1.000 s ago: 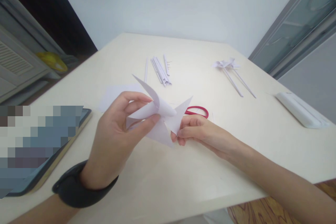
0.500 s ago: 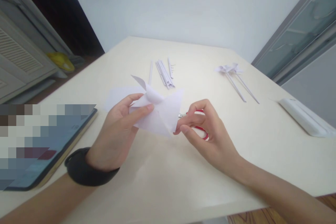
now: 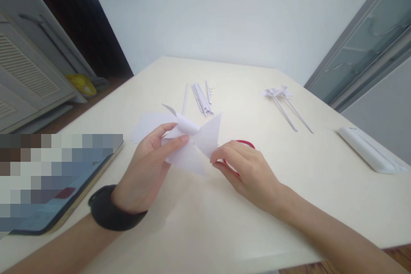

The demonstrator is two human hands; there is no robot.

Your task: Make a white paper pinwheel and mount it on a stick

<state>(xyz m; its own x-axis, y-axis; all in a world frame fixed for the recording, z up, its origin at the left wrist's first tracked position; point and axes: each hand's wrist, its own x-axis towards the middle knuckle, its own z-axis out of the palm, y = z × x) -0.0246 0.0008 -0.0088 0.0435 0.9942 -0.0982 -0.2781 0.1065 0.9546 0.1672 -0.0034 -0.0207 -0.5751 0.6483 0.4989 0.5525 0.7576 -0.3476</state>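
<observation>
My left hand (image 3: 150, 158), with a black band at the wrist, pinches a white paper pinwheel (image 3: 208, 135) near its middle, thumb on top. One flap of the paper curls over toward the thumb. My right hand (image 3: 247, 169) is closed, its thumb and forefinger pinching the lower tip of the pinwheel's right flap. Behind that hand lie red-handled scissors (image 3: 246, 142) on the table, mostly hidden by the hand. A white paper sheet (image 3: 144, 122) lies flat behind my left hand.
Rolled paper sticks (image 3: 201, 99) lie at the table's centre back. Two pinwheels on sticks (image 3: 278, 92) lie at the back right. A white packet (image 3: 369, 150) sits near the right edge. A tablet (image 3: 86, 184) is at the left, its screen partly pixelated.
My right hand's fingers have closed on the tip of the right flap, and that flap has parted from the lower one. My left hand keeps its hold. The view has tilted slightly upward.
</observation>
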